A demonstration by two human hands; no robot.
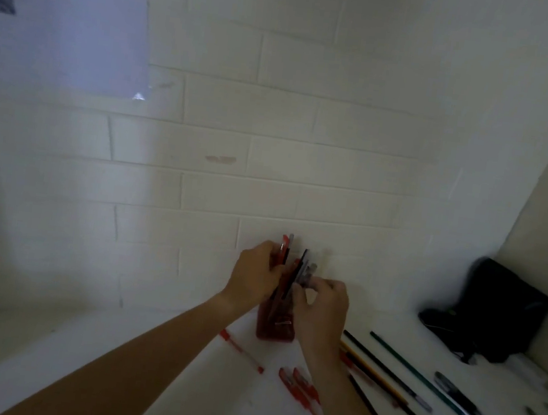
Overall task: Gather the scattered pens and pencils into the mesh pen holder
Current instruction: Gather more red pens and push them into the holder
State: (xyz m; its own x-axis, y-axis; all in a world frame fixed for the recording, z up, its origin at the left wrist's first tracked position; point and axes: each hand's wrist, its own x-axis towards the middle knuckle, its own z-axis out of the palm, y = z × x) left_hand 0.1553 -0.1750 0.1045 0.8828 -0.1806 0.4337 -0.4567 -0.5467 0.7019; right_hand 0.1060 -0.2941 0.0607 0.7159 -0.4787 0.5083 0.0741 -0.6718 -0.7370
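Note:
A red mesh pen holder (pixel 275 328) stands on the white table against the brick wall, with several pens sticking out of its top (pixel 286 248). My left hand (pixel 254 274) grips the holder's upper left side and the pens there. My right hand (pixel 322 311) is closed on a bunch of dark and grey pens (pixel 302 273) that stand in the holder's mouth. Red pens (pixel 241 350) lie loose just in front of the holder. More red pens (pixel 300 386) lie between my forearms.
Long black, green and yellow pencils and pens (pixel 393 377) lie scattered across the table to the right. A black bag (pixel 494 313) sits in the right corner against the wall. A printed sheet (pixel 65 16) hangs on the wall at upper left.

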